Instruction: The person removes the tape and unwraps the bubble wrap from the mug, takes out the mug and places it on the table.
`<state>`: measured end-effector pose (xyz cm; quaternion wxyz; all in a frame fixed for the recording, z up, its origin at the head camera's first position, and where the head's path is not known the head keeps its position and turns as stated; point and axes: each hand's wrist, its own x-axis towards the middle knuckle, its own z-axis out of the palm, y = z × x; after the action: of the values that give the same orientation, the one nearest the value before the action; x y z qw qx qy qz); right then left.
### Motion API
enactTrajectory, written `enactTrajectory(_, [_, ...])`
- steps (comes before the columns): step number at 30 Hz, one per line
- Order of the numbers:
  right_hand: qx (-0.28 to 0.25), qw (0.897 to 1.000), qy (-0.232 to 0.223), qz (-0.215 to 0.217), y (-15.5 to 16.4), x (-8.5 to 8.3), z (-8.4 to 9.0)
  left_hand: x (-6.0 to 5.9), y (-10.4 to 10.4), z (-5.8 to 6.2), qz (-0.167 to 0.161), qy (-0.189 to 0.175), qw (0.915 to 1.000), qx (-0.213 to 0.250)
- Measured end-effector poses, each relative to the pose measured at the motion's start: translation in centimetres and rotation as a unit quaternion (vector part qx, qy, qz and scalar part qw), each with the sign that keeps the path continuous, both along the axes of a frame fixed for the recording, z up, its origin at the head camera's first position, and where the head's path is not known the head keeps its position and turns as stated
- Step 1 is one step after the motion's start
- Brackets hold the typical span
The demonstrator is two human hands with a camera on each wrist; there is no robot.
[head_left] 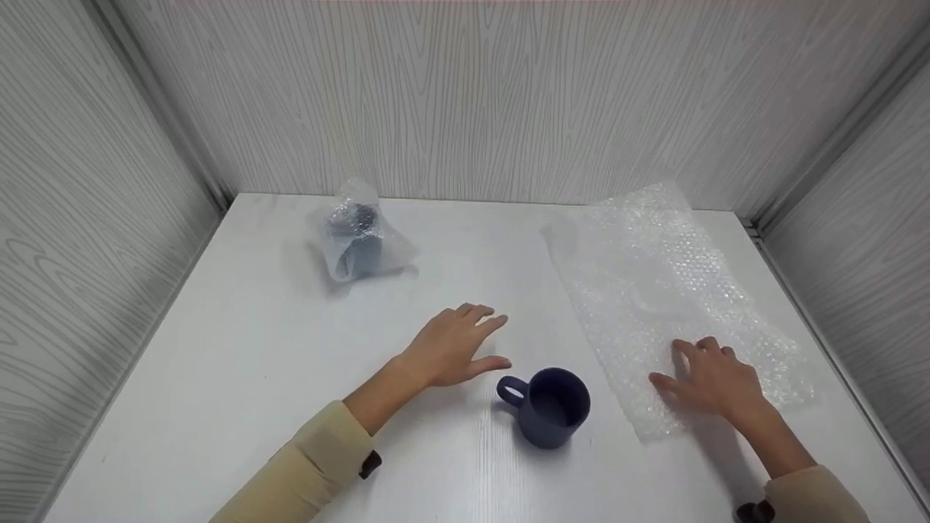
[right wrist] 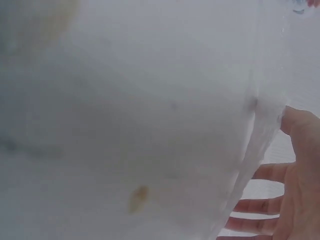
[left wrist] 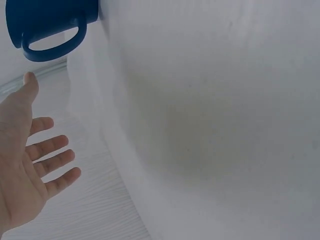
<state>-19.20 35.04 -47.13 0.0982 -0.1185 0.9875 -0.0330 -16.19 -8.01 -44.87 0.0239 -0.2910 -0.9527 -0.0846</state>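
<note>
A dark blue mug (head_left: 546,410) stands upright on the white table, its handle pointing left. Just left of that handle, my left hand (head_left: 452,347) is held out with its fingers spread and nothing between them. The left wrist view has the mug (left wrist: 52,20) above my thumb, with a gap between them. My right hand (head_left: 716,381) is at the lower part of a flat sheet of bubble wrap (head_left: 654,269), fingers apart and slightly bent. In the right wrist view the sheet's edge runs by my thumb and fingertips; I cannot tell how firmly they touch it.
Toward the back left of the table (head_left: 240,349) sits a dark blue object (head_left: 367,250) bundled in clear bubble wrap. Wood-grain panels close off the back (head_left: 465,102) and both sides. The bubble wrap sheet reaches the table's back edge.
</note>
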Motion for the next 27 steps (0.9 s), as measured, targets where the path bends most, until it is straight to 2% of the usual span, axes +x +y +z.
enactTrajectory(5, [-0.003,0.999,-0.027,-0.029,0.3,-0.2,0.3,0.9,0.2,1.0,-0.003,-0.003,1.0,0.008])
enactTrajectory(15, [-0.008,0.998,-0.034,-0.047,1.8,-1.2,0.3,2.5,1.9,2.4,-0.051,0.022,0.9981,0.026])
enactTrajectory(23, [-0.002,0.998,-0.034,-0.054,2.8,-1.8,0.2,3.2,4.0,2.4,-0.097,0.02,0.995,0.011])
enactTrajectory(27, [-0.001,0.998,-0.033,-0.056,3.0,-2.0,0.0,3.5,4.9,2.2,-0.116,0.032,0.9927,-0.001])
